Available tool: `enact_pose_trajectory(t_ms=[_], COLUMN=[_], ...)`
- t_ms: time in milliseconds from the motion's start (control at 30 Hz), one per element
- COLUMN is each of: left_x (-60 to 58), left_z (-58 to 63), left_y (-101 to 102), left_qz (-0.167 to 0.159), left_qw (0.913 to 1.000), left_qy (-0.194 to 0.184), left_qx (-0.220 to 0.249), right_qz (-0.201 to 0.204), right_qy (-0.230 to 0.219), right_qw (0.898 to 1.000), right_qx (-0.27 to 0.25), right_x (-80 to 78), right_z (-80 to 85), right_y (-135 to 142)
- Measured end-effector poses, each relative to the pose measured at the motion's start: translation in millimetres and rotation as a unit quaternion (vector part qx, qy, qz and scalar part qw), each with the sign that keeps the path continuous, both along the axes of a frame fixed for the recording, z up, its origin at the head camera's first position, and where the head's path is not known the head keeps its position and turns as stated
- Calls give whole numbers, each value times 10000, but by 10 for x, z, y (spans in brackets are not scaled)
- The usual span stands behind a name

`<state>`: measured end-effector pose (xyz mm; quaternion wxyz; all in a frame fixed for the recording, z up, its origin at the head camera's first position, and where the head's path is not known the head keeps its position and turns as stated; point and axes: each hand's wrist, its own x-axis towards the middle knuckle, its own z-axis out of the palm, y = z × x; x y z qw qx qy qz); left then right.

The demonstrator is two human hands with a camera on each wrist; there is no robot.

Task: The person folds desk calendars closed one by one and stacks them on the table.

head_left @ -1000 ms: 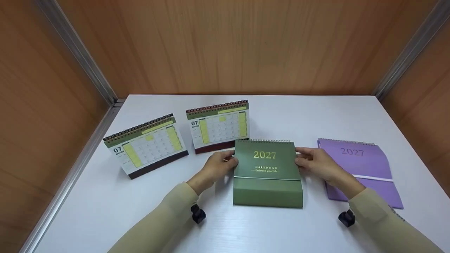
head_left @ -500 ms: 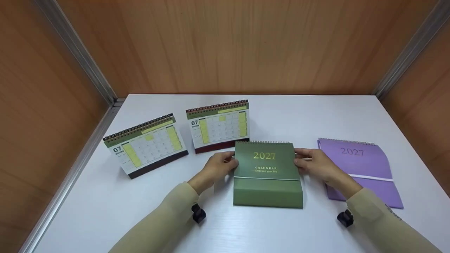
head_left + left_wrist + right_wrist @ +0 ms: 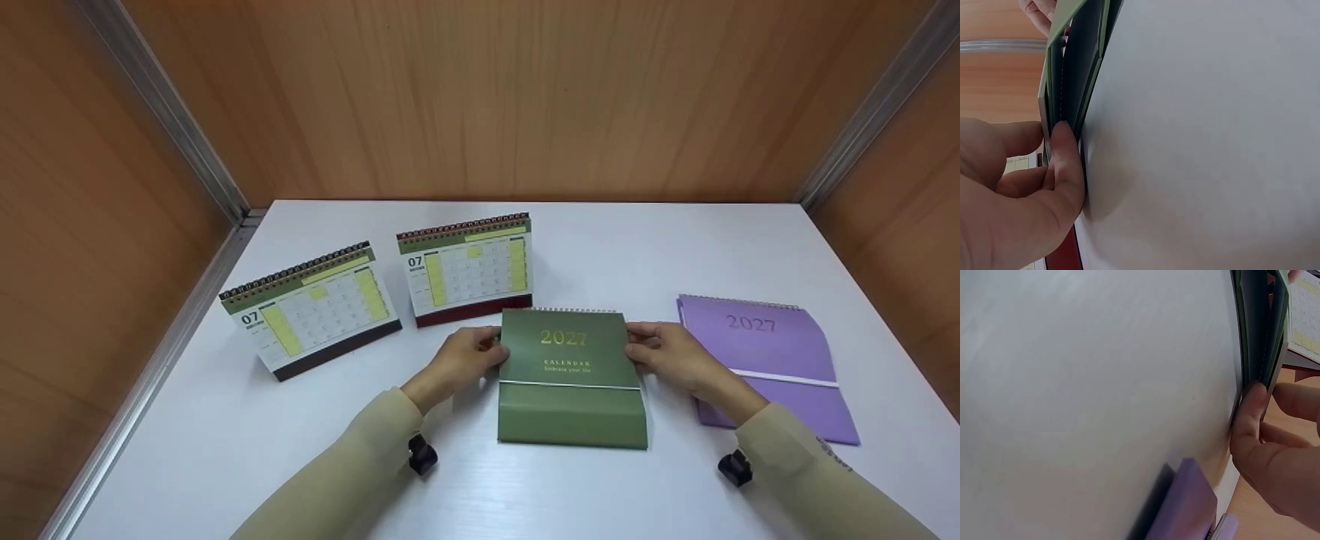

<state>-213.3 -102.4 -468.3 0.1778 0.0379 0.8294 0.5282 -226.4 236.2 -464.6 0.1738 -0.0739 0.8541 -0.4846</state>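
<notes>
A green 2027 desk calendar (image 3: 570,412) with a spiral binding along its top lies at a low slant in the middle of the table, a white band across its cover. My left hand (image 3: 459,361) pinches its left edge near the top, and my right hand (image 3: 675,357) grips the matching spot on the right. In the left wrist view the thumb (image 3: 1064,152) is tucked at the gap between the calendar's folded panels. The right wrist view has the other thumb (image 3: 1249,410) at the same kind of gap, fingers on the outer side.
Two standing calendars with July pages, one dark-based (image 3: 311,315) and one red-based (image 3: 466,271), are at the left and behind. A purple 2027 calendar (image 3: 780,345) lies at the right, partly under my right forearm in view. Wooden panels (image 3: 525,97) enclose the white table (image 3: 480,495).
The green calendar's spiral-bound top has come down and slightly toward me, so it lies flatter. Both hands have moved a little with it, the right one also slightly left.
</notes>
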Motion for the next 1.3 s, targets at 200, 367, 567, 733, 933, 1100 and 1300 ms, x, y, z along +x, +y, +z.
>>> enact_pose_trajectory(t_ms=[200,367,567,733,933,1100,1300], left_x=[7,-5,2,26,63,73,92], left_z=[8,11,65,143,202,191,147], left_y=[7,7,25,84,185,282,397], left_qz=[14,-23,-16,28,-236,-344,-452], left_qw=[9998,9999,9959,9804,9601,9442,9292], left_qy=[113,79,708,1623,2293,2655,2681], left_qx=[-143,-91,-561,-1114,-1584,-1918,-2503], right_qz=[34,110,326,446,606,579,586], right_qy=[116,172,541,1293,1964,2019,2223], right_qw=[9997,9982,9938,9817,9602,9531,9399], right_qx=[199,567,911,1321,1889,2177,2525], right_x=[12,30,77,137,213,248,252], right_z=[0,39,174,287,338,319,233], right_y=[-6,-15,-24,-76,-238,-364,-506])
